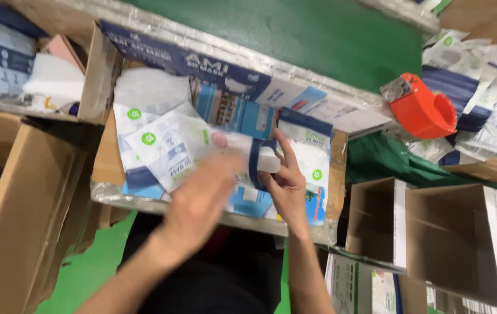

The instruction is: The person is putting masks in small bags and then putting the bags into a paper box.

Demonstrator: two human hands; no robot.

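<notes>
Fingers (286, 152) of right hand (288, 187) grip white pouch (242, 152), round green sticker (148, 138) nearby.

Our left hand (202, 195) is blurred, with the palm facing down and the fingers stretched forward and a little spread. Our right hand (286, 180) is upright, its fingers (283, 148) curled in a grip. Both forearms are bare and rise from the lower edge, close together.
</notes>
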